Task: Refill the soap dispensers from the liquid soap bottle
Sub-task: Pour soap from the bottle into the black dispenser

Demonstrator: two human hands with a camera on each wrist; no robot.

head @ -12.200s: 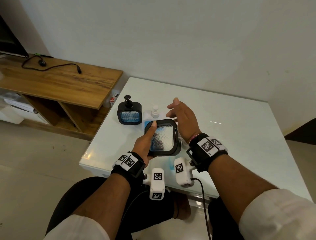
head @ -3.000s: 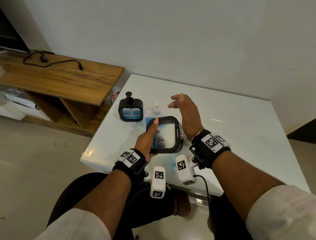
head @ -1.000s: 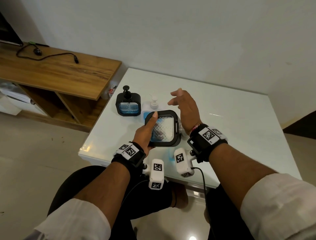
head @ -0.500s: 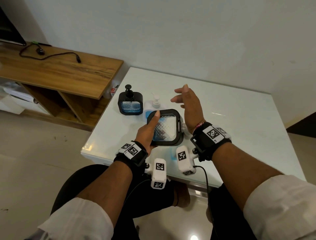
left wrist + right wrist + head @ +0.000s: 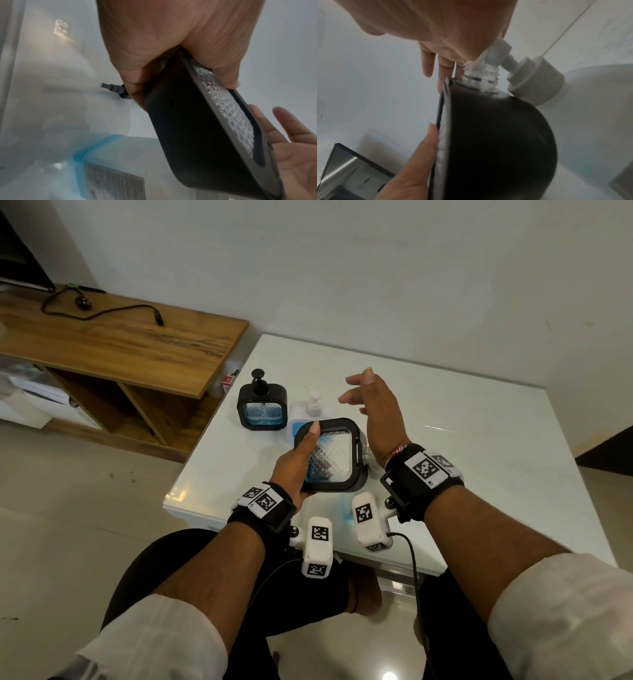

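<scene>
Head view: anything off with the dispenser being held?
The dispenser in the left hand is tipped on its side with its threaded neck bare, no pump, beside the open right hand. A faint blue patch on the table below could be a spill or just a reflection.

A wooden shelf unit [image 5: 113,344] stands left of the white bench [image 5: 479,446], with a black cable [image 5: 102,313] lying on top and papers [image 5: 37,392] beneath.
</scene>
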